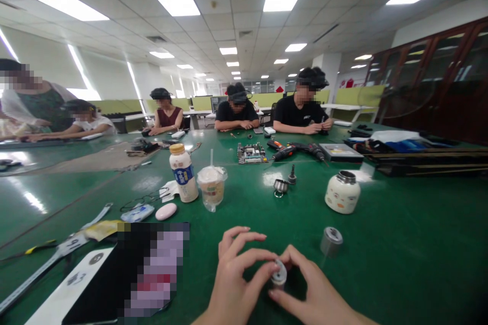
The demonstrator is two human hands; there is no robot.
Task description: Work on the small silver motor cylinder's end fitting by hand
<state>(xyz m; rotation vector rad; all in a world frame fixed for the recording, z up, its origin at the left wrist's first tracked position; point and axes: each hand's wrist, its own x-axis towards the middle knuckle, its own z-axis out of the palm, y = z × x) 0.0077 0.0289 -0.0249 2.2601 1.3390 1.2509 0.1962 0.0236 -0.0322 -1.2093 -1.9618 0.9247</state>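
Note:
A small silver metal cylinder with dark marks on its top face is between both of my hands. My left hand pinches it at the top with thumb and index finger, the other fingers held apart. From the other side, my right hand grips it between thumb and index finger. To the right stands a larger metal cylinder. Behind that is a white flask with faces drawn on it and no lid. A steel cap with a ring lies ahead of my hands, beside a dark stepped metal part.
On the left are a milk tea bottle, a plastic cup with a straw, a pink oval case and a black-screened tablet. Farther back lie a circuit board and power drills. Several people sit across the green table.

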